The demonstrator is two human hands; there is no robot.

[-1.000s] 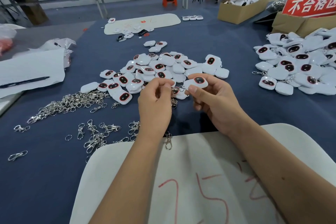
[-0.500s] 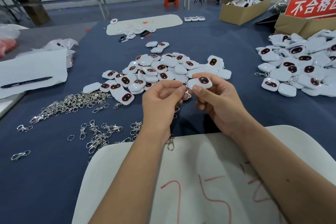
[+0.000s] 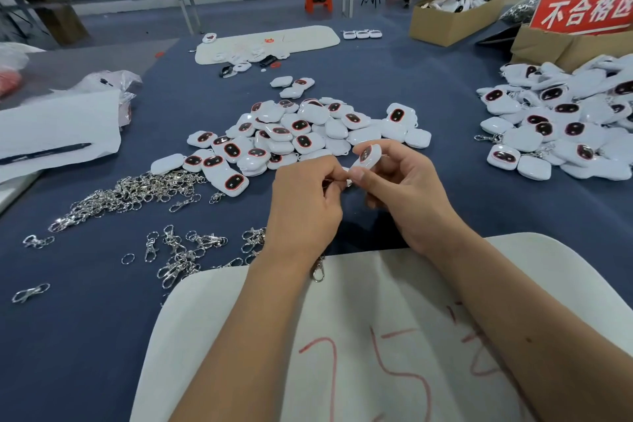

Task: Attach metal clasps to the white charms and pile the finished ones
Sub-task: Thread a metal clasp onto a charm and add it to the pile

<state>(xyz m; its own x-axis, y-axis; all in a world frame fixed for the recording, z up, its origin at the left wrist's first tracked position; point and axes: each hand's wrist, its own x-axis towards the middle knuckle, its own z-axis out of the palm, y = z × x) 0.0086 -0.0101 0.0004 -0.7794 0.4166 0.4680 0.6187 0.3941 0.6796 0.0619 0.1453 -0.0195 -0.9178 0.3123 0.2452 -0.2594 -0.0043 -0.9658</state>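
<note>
My right hand grips a white charm with a dark red-rimmed oval, tilted on edge above the blue table. My left hand pinches a metal clasp at the charm's lower corner; the clasp's hook end dangles below that wrist. The fingertips of both hands meet at the charm. A pile of loose white charms lies just beyond the hands. Silver clasps are heaped to the left, and more lie scattered closer to me. The pile of charms with clasps sits at the right.
A white foam board with red writing lies under my forearms. Paper with a pen is at the left. Cardboard boxes and a red sign stand at the back right. Another white board lies far across the table.
The right hand has tipped the charm from flat up onto its edge. The left hand's fingers stay at the charm's corner with the clasp. Both hands stay close together.
</note>
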